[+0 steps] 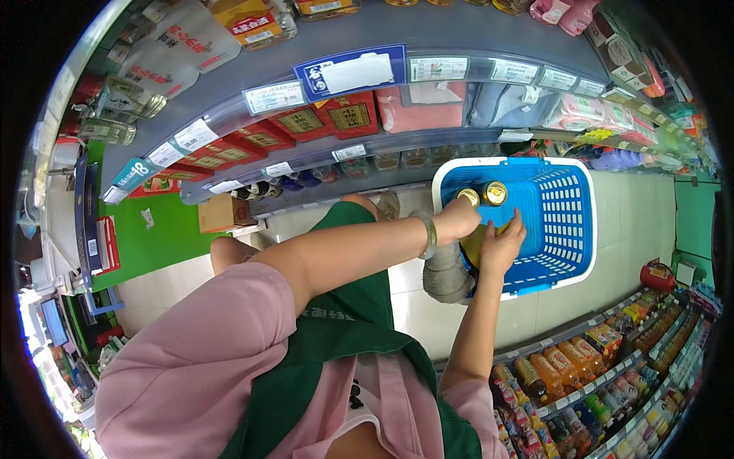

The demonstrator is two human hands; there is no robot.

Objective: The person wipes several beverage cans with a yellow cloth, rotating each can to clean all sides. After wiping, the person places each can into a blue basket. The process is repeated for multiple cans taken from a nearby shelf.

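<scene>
My left hand [460,220], with a pale bangle [427,234] at its wrist, reaches into a blue plastic shopping basket [586,229] with a white rim. Its fingers are at a gold-topped can [468,198]; whether they grip it is hidden. A second gold-topped can [494,194] stands upright beside it. My right hand [503,244] is over the basket, thumb and fingers raised, beside a yellow item [472,246] that is partly covered. Whether it holds this item is unclear. A grey cloth-like thing [447,276] lies at the basket's near left corner.
The basket is on the tiled floor [619,252] beside a shelf [401,137] with red boxes [298,123] and folded textiles [421,109]. Bottles of orange drink [550,367] line another shelf at lower right. A cardboard box [223,213] and fire extinguisher [657,277] stand low down.
</scene>
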